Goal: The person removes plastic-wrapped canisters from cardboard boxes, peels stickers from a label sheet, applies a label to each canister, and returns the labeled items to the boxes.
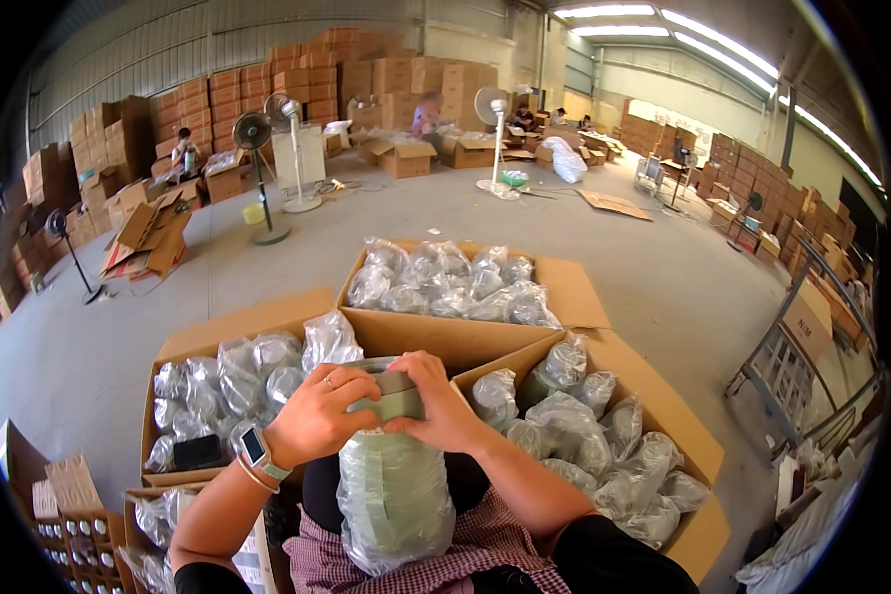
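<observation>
A pale green insulated jar or tumbler (393, 494), wrapped in a clear plastic bag, stands upright on my lap against a checked apron (482, 531). Both hands grip its wide grey-green lid (397, 397) at the top. My left hand (327, 407) curls round the lid's left side, fingers over the upper rim. On the opposite side my right hand (442, 401) holds the lid between thumb and fingers. The bag's upper edge ends just under the lid. My palms hide parts of the lid.
Cartons of plastic-bagged containers surround me: a left carton (193, 334), a right carton (702, 453) and a far carton (453, 318). A black phone (197, 451) lies in the left one. Pedestal fans (260, 178), stacked boxes, a metal trolley (779, 371) and seated people are farther off.
</observation>
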### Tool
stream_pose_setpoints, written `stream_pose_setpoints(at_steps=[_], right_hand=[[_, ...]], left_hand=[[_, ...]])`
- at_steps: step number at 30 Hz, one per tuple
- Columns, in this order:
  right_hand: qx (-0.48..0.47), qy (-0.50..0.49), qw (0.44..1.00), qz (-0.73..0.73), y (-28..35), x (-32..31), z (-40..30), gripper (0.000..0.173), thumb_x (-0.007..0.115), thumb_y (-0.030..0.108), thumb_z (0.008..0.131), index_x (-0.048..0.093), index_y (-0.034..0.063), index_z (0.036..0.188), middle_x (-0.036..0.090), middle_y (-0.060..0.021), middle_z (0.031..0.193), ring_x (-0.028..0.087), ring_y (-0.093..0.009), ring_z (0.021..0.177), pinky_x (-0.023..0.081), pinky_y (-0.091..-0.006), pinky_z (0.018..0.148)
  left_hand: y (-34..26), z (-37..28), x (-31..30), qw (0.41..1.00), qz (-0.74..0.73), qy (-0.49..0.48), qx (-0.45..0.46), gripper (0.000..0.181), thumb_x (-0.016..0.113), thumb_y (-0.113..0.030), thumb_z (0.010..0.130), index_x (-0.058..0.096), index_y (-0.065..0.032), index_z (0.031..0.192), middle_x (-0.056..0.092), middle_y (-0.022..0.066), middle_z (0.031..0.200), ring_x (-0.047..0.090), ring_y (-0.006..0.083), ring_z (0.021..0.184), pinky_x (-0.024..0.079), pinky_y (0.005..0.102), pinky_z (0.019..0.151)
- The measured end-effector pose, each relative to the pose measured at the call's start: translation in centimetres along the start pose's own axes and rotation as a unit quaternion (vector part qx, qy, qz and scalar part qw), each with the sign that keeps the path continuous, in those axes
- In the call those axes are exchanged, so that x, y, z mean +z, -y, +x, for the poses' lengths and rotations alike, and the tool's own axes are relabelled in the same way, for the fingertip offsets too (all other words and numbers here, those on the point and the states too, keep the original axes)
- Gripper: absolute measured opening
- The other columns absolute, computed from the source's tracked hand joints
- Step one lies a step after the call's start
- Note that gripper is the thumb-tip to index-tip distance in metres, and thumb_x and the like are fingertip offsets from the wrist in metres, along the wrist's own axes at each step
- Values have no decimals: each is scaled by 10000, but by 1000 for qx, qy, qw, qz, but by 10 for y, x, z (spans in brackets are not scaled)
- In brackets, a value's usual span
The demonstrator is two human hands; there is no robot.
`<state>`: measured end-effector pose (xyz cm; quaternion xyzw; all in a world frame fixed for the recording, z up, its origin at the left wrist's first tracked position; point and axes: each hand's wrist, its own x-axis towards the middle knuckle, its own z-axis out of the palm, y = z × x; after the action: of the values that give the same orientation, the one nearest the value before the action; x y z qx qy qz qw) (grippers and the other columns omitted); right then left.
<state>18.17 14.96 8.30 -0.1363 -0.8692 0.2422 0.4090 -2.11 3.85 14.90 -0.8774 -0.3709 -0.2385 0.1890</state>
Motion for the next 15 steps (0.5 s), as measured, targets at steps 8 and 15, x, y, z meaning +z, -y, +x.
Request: stream_pose_setpoints(at_steps=[8,15], right_hand=[[-7,23,999,39,0,-6,5,739,901,277,699,503,83,1290,510,-133,1298,433,-367,1301,343,-466,1116],[-82,35,990,108,7,-3,10,678,898,346,715,545,53,1214,542,-147,1281,458,-339,1288,342,-466,1124]], left_hand=[[-2,8,5,987,128,-2,99,125,702,-134,693,665,-135,813,617,-14,977,631,181,1002,477,443,927],[-40,-76,19,962,5,-243,-128,80,647,-45,774,638,-120,800,621,62,926,639,288,1039,447,492,960]])
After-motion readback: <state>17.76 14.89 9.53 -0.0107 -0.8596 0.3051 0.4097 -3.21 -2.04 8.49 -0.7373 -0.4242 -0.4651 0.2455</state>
